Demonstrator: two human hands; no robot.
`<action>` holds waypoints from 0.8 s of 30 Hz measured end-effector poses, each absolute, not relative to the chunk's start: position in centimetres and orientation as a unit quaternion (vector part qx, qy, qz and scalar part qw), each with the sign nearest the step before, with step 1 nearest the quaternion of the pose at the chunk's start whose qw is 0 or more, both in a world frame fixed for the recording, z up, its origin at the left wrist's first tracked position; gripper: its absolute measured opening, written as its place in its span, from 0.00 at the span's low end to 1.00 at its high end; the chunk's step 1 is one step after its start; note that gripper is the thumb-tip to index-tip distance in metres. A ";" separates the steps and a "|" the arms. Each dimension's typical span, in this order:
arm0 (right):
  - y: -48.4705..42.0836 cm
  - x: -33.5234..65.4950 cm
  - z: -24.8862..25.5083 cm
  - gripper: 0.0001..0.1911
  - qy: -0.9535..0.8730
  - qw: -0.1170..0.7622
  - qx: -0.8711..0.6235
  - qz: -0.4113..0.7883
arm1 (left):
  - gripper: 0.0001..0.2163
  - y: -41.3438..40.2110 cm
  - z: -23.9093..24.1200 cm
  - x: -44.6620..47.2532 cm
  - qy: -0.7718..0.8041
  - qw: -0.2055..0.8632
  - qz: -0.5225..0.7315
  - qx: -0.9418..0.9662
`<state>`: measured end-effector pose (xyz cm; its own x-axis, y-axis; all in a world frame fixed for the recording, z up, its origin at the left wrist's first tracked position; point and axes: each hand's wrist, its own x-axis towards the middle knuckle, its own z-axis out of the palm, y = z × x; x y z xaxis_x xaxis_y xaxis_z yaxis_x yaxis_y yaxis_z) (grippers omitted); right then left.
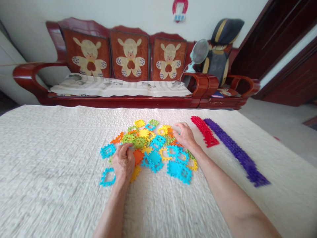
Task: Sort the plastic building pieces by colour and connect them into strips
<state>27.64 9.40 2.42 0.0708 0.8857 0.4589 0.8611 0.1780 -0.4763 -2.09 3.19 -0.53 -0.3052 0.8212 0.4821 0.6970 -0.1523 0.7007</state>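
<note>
A pile of flat interlocking plastic tiles (148, 145) in blue, yellow, green and orange lies on a cream textured cloth (49, 158). My left hand (123, 162) rests on the pile's near left side, fingers curled down over an orange tile (137, 156). My right hand (184, 135) lies on the pile's far right edge with its fingers bent onto the tiles. Whether either hand grips a tile is hidden. To the right lie a red strip of joined tiles (205, 131) and a longer purple strip (235, 151).
A dark red wooden sofa (119, 96) with three bear-print cushions stands just beyond the cloth's far edge. A small fan (199, 53) and a bag (220, 49) sit at its right end. A dark wooden door (284, 59) is at the far right.
</note>
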 end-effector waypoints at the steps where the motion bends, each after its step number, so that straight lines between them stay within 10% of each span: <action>1: 9.2 27.2 2.8 0.16 -0.690 0.373 -0.620 0.001 | 0.14 3.2 -0.5 -2.1 0.649 0.065 0.482 0.585; 16: 6.5 22.7 3.8 0.27 -0.832 0.208 -0.510 0.064 | 0.13 3.1 -0.4 -2.0 0.642 0.046 0.485 0.592; 24: 6.9 23.6 5.2 0.22 -0.807 0.275 -0.495 0.165 | 0.13 3.1 -0.4 -1.9 0.644 0.047 0.486 0.590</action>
